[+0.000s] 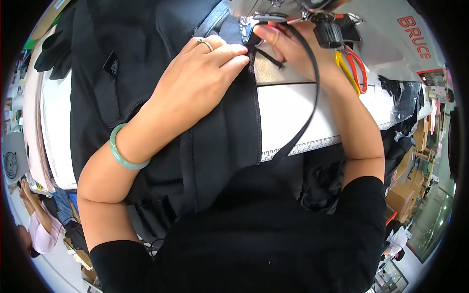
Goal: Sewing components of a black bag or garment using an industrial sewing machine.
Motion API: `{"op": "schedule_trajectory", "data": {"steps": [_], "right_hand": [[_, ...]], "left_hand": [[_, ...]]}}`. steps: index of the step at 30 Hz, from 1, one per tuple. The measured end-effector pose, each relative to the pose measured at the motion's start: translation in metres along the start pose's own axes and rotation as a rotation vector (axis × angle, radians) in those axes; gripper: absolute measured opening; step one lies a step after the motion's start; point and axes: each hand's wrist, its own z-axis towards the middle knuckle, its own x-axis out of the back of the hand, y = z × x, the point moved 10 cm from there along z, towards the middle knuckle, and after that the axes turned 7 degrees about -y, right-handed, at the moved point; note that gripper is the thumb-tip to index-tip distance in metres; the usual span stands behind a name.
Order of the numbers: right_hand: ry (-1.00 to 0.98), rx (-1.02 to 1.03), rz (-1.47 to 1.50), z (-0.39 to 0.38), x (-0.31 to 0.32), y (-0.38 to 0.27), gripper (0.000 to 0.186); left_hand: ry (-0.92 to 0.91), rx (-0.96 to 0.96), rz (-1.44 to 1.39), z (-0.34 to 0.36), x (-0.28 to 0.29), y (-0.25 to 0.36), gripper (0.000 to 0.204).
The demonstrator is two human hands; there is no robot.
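Observation:
Under the sewing machine's head (273, 7) lies the edge of a black garment (215, 156). My left hand (198, 75) rests on this cloth, thumb and forefinger closed on its edge close to the presser foot (245, 29). Just right of the needle area is my right hand (300, 51), its thumb pointing left and its fingers curled, partly hidden behind a narrow black strap (315, 73). The strap seems held in these fingers; it arcs over the wrist side and hangs down to the table's front edge. A short black strip (269, 57) sticks out from the cloth edge.
Yellow-and-red-handled scissors (352, 71) lie right of my right wrist. A measuring tape strip (303, 145) runs along the white table's front edge. A clear plastic bag (406, 100) lies farther right. Another person (43, 227) is at the far left.

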Motion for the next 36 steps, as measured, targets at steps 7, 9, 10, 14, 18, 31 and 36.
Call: {"op": "schedule_trajectory", "data": {"steps": [7,9,10,14,18,31,36], "right_hand": [[-0.301,0.057,0.494,0.013,-0.033,0.014,0.04],[-0.226,0.073,0.329,0.014,-0.022,0.006,0.035],[-0.217,0.068,0.247,0.014,-0.022,0.006,0.035],[-0.235,0.007,0.24,0.014,-0.022,0.011,0.035],[-0.087,-0.008,0.428,0.012,-0.023,0.031,0.035],[-0.178,-0.04,0.286,0.014,-0.016,0.014,0.033],[-0.214,-0.083,0.296,0.014,-0.019,0.014,0.03]], "left_hand": [[-0.065,0.038,0.053,0.001,-0.004,0.01,0.012],[-0.062,0.052,0.077,-0.001,-0.004,0.011,0.011],[-0.052,0.059,0.079,-0.002,-0.003,0.011,0.012],[-0.06,0.077,0.082,-0.002,-0.003,0.01,0.015],[-0.137,0.106,0.087,-0.001,-0.007,0.012,0.033],[-0.059,0.06,0.074,0.003,-0.004,0.011,0.03],[-0.064,0.017,0.129,0.005,-0.003,0.013,0.037]]}}
